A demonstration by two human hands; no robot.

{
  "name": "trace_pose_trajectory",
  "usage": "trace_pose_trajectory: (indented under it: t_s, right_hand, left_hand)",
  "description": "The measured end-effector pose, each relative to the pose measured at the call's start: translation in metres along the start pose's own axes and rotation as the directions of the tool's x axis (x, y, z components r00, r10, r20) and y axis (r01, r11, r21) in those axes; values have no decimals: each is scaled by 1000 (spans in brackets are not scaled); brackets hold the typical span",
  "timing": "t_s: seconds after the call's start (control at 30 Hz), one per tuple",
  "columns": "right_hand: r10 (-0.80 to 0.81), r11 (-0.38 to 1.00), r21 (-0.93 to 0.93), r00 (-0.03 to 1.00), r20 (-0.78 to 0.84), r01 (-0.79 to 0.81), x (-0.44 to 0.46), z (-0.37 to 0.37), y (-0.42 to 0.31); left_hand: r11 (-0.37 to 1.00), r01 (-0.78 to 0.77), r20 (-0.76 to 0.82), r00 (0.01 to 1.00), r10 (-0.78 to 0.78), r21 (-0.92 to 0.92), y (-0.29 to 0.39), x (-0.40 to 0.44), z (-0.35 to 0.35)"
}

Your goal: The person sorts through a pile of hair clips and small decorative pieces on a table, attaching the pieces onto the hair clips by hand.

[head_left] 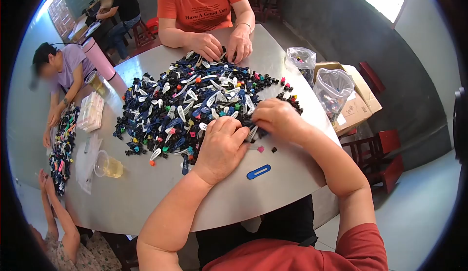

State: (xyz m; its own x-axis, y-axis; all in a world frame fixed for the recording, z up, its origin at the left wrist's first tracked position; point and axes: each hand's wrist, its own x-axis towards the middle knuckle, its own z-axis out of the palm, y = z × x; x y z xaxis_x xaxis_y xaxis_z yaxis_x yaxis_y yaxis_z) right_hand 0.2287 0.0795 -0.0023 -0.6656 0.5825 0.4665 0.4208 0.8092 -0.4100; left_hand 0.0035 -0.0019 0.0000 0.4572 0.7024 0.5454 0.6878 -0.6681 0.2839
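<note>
My left hand and right hand curl, just apart, over the near edge of the clip pile, likely for easy reach; whether either pinches anything, I can't tell. Nearer me, a blue clip lies flat, its long axis slanting from near left to far right.

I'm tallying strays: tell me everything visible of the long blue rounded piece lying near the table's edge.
The long blue rounded piece looks like smooth plastic, with a pale, perhaps open, central slot. It lies flat, aslant, on the grey metal table, apart from the pile of dark and white hair clips. Nothing else touches it.
</note>
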Motion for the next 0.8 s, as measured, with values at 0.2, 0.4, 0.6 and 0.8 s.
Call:
trace_pose_trajectory:
  t_s: [0.2, 0.4, 0.6, 0.8]
  right_hand:
    - [122, 993, 3, 991, -61, -122, 0, -45, -10]
    - [592, 743, -399, 806, 16, -538, -25, -69, -2]
    - [558, 795, -300, 830, 19, -528, -14, -43, 31]
    - [425, 831, -334, 895, -135, -445, -4, -22, 31]
  left_hand:
    - [999, 9, 54, 999, -7, -36, 2, -1, -1]
    - [991, -72, 194, 980, 49, 113, 0, -3, 6]
    - [984, -21, 128, 992, -2, 178, -3, -3, 9]
    - [976, 29, 36, 999, -37, 214, -3, -3, 11]
